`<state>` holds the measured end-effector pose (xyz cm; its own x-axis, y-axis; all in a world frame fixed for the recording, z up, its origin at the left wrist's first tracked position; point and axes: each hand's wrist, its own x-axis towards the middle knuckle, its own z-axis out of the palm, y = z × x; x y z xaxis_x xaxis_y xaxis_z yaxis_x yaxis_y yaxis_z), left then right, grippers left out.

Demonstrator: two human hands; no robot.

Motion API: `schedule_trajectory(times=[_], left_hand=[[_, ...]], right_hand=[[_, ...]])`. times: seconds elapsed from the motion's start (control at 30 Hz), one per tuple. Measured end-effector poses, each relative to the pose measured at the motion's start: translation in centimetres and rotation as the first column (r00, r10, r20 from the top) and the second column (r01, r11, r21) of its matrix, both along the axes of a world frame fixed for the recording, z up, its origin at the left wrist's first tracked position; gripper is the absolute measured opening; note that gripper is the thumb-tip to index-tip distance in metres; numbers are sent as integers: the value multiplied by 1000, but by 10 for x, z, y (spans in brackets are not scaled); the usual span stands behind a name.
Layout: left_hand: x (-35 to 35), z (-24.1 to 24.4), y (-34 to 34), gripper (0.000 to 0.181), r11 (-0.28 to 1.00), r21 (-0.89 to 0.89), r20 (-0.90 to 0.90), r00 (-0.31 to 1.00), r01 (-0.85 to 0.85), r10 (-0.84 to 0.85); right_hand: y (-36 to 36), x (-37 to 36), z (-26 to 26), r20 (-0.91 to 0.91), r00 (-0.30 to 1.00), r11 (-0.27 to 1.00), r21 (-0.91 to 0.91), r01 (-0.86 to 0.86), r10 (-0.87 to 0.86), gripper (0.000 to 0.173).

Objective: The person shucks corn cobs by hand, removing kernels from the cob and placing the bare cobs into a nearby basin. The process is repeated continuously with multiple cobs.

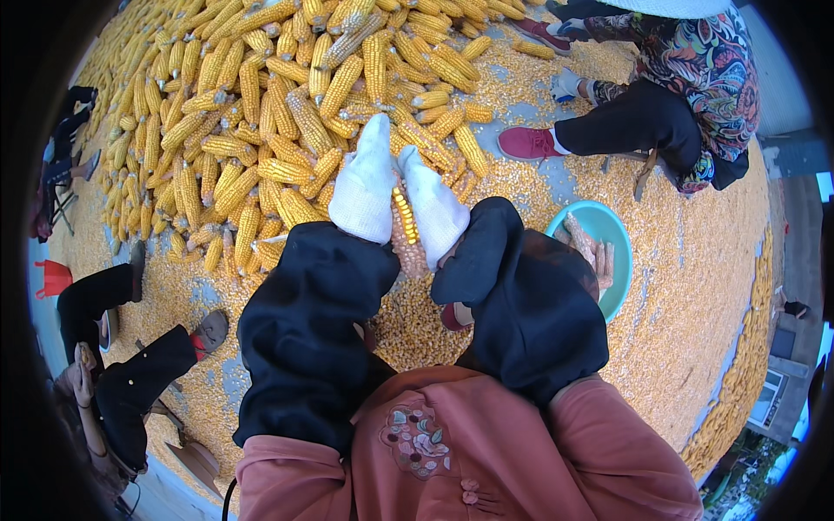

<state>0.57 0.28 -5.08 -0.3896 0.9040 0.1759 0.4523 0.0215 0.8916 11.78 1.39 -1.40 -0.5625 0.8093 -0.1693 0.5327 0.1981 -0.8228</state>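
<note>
Both my hands wear white knit gloves below dark sleeves and hold one corn cob point(405, 215) between them, over my lap. Gripping its left side is my left hand point(363, 189); my right hand point(433, 207) closes on its right side. A strip of yellow kernels shows between the gloves, while the cob's near end looks bare and pinkish. My fingers hide the far end. Just beyond them lies a heap of unshelled corn cobs point(287, 117). Loose kernels point(417, 325) cover the ground between my feet.
A turquoise basin point(627, 260) with stripped cobs point(589, 251) stands right of my knees. One person sits at the upper right, their shoe point(526, 143) near the heap. Others sit at the left, one with hands point(83, 378) together. A red bucket point(53, 279) stands at the far left.
</note>
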Motion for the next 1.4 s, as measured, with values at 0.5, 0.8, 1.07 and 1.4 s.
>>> schedule_trajectory(times=[0.5,0.8,1.07,1.4], left_hand=[[8,4,-8,44,998,-9,279,959,63,-58],[19,13,-8,47,978,170,-657,753,122,20],[-1,10,-23,47,970,214,-597,802,119,33],[36,37,-16,40,929,-156,670,655,-335,349]], right_hand=[[-13,-11,-46,-182,973,990,-19,140,-141,40],[-3,-8,-47,-72,967,969,-42,244,-246,26],[2,-15,-43,-189,949,952,-225,209,-253,48],[-23,23,2,-519,830,881,-466,-77,-203,52]])
